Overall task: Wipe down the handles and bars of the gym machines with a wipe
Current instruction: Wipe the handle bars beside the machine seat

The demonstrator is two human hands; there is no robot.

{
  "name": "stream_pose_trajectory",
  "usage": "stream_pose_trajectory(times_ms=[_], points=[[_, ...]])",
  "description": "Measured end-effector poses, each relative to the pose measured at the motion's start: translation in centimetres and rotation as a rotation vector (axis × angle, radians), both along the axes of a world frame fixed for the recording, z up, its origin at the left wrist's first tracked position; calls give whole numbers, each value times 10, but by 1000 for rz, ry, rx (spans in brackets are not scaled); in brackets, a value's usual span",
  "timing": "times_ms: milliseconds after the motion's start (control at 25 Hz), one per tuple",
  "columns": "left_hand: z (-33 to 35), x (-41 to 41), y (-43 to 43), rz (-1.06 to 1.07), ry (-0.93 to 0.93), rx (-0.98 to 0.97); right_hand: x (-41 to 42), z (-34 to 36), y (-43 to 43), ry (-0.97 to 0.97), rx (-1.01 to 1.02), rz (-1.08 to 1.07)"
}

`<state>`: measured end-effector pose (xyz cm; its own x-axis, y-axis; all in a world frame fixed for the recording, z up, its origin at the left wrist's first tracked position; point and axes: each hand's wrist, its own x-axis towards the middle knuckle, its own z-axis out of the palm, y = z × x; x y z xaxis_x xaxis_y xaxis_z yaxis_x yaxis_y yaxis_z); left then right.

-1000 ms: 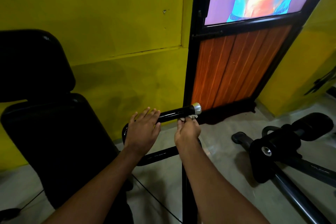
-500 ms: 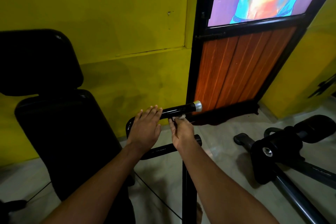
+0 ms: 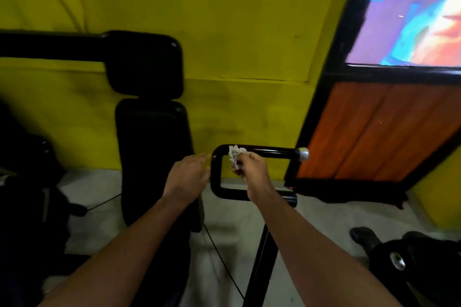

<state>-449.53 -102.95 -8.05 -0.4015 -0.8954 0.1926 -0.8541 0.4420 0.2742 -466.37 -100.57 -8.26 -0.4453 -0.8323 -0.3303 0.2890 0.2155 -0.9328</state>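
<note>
A black U-shaped handle bar (image 3: pixel 272 151) with a silver end cap (image 3: pixel 303 154) juts out from a gym machine in the middle of the view. My right hand (image 3: pixel 253 169) grips a crumpled white wipe (image 3: pixel 235 156) and holds it against the upper bar near its left bend. My left hand (image 3: pixel 188 176) hovers just left of the bend with fingers straight, holding nothing; I cannot tell whether its fingertips touch the bar. The lower bar (image 3: pixel 233 193) passes behind my right wrist.
A black padded seat back (image 3: pixel 152 154) with a headrest (image 3: pixel 144 62) stands to the left against the yellow wall. A black-framed panel with orange slats (image 3: pixel 374 132) stands at the right. Another black machine part (image 3: pixel 409 264) lies on the floor at the lower right. A thin cable (image 3: pixel 219 254) crosses the floor.
My right hand has slid the wipe leftward along the upper bar, from near the silver cap to the bend. My left hand has come off the bar. The camera view has swung left.
</note>
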Motion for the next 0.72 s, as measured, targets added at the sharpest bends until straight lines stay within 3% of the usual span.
stream_pose_trajectory(times_ms=[240,440,720], points=[[6,84,96,478,73,4,62,-9,17,202,-53,592],[-8,123,250,863,41,68,145,-38,83,329,-95,1025],[3,193,519,1439,28,40,307,-25,259,161,-182,1592]])
